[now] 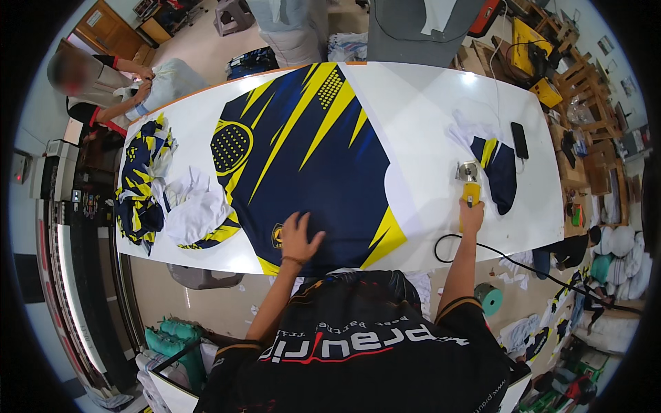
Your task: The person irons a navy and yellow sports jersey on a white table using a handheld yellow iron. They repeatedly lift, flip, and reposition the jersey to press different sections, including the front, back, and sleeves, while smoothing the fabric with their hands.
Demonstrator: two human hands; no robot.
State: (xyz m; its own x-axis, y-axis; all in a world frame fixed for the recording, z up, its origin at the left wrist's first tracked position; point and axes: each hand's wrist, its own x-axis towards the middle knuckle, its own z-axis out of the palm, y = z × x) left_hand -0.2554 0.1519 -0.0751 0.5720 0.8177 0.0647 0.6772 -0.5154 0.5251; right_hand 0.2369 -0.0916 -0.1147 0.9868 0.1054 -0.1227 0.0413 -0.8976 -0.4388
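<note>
A navy and yellow printed fabric panel point(330, 180) lies spread over the white table point(434, 129). On its lower left part rests my left hand point(301, 240), fingers apart, beside a small round crest. My right hand point(471, 214) grips a yellow electric rotary cloth cutter point(471, 188), its round blade facing the far side of the table. The cutter stands on the white surface, right of the panel and apart from it. Just beyond the blade lies a small navy and yellow fabric piece point(501, 175), with white scraps point(472, 126) behind it.
Crumpled printed fabric point(142, 186) and a white-backed bundle point(199, 211) lie at the table's left. A black phone point(519, 140) with a cable is near the right edge. The cutter's black cord point(537, 276) runs off rightward. Another person point(103, 93) handles a sack at the far left.
</note>
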